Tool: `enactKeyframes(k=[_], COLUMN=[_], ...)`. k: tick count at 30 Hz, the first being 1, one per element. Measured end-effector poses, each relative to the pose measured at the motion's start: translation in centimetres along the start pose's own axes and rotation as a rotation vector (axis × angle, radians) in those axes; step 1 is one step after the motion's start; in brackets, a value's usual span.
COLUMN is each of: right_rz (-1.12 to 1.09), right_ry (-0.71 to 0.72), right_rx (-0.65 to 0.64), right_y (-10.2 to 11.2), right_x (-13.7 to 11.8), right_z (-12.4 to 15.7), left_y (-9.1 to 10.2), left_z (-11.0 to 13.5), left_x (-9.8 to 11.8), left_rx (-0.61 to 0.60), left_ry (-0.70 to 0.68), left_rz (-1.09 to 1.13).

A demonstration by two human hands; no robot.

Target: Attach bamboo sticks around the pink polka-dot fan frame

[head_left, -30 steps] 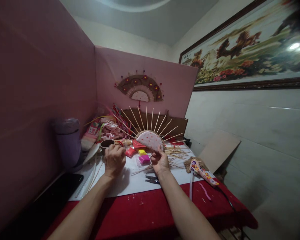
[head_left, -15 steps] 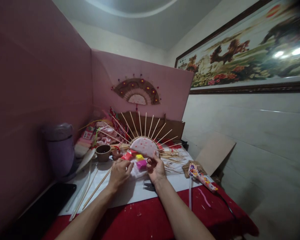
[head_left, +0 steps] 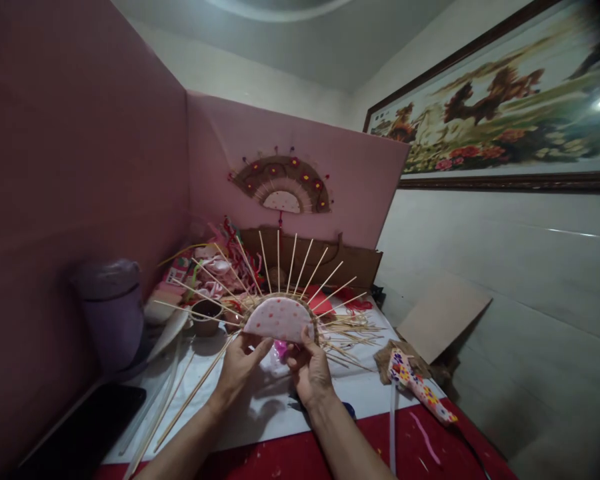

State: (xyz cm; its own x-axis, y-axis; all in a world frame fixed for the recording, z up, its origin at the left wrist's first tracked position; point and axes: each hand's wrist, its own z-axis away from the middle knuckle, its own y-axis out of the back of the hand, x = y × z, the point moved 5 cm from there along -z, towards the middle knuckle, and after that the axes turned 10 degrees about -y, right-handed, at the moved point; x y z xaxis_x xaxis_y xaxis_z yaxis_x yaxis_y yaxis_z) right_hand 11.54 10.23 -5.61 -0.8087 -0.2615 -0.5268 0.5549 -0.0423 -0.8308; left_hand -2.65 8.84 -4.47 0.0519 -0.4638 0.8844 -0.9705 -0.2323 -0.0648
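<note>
Between my hands is a half-round fan base point(head_left: 279, 319) covered in pale pink dotted cloth, with several thin wooden sticks fanning out from its curved edge. My left hand point(head_left: 239, 365) grips its lower left corner, thumb along the straight bottom edge. At the lower right, my right hand point(head_left: 307, 363) pinches it, thumb on the front face and fingers behind. A magenta packet point(head_left: 281, 349) shows partly below the base, behind my hands. Dark-bladed scissors point(head_left: 349, 409) lie partly hidden under my right wrist.
A flowered glue gun point(head_left: 420, 387) rests at the right, loose sticks point(head_left: 353, 337) nearby. On the left are a brown cup point(head_left: 207, 319), a purple lidded container point(head_left: 111, 320) and a black phone point(head_left: 87, 427). A decorated fan point(head_left: 285, 183) hangs on the pink board behind.
My left hand has moved up from the table and taken hold of the fan base's left corner. The base has come lower and nearer, and the view has shifted slightly left.
</note>
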Motion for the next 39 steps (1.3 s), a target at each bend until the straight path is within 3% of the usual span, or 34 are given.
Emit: enactKeyframes(k=[5, 11, 15, 19, 23, 29, 39], right_rz=[0.005, 0.024, 0.059, 0.040, -0.003, 0.021, 0.046], right_ry=[0.004, 0.013, 0.010, 0.019, 0.024, 0.035, 0.054], right_rx=[-0.024, -0.067, -0.098, -0.059, -0.024, -0.041, -0.018], right_y=[-0.2, -0.9, -1.2, -0.8, -0.4, -0.8, -1.0], right_x=[0.1, 0.4, 0.5, 0.2, -0.1, -0.2, -0.5], right_z=[0.1, 0.5, 0.7, 0.5, 0.2, 0.3, 0.1], left_y=[-0.2, -0.6, -0.4, 1.0, 2.0, 1.9, 1.5], left_z=[-0.1, 0.1, 0.0, -0.3, -0.3, -0.3, -0.2], left_x=[-0.4, 1.6, 2.0, 2.6, 3.4, 3.1, 2.9], left_rx=[0.042, -0.007, 0.015, 0.173, 0.262, 0.248, 0.229], left_ry=[0.168, 0.206, 0.183, 0.058, 0.067, 0.182, 0.256], left_rz=[0.285, 0.479, 0.438, 0.372, 0.406, 0.469, 0.547])
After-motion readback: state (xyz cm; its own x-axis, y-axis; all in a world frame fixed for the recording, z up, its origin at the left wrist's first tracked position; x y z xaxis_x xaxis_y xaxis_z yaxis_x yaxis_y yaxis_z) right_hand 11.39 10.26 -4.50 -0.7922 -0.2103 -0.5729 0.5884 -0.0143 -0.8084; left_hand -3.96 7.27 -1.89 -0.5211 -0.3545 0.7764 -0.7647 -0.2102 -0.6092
